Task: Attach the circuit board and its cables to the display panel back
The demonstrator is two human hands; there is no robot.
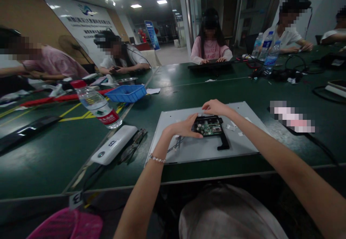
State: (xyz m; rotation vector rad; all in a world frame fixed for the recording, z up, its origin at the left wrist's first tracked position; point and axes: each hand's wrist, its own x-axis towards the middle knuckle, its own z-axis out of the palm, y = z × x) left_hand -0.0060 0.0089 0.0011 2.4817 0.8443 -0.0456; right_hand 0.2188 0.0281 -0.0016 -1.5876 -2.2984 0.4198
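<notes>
A green circuit board [209, 128] sits in a black plastic frame [223, 141], which lies on a light grey flat panel [194, 153]. My left hand [183, 128] grips the left side of that frame, thumb at its near corner and fingers at its far corner. Just beyond the frame's far edge, my right hand [217, 108] is closed with bent fingers pointing left; whatever is in its fingertips is too small to make out. Thin cables [177, 143] run over the panel beside my left wrist. Small white pieces [230, 127] lie right of the frame.
Left of the panel are glasses [133, 146], a white power bank [115, 144], a tilted-looking water bottle [97, 106] and a blue tray [127, 93]. A phone-like object [293, 118] with a cable lies right. Several people sit around the green table [178, 93].
</notes>
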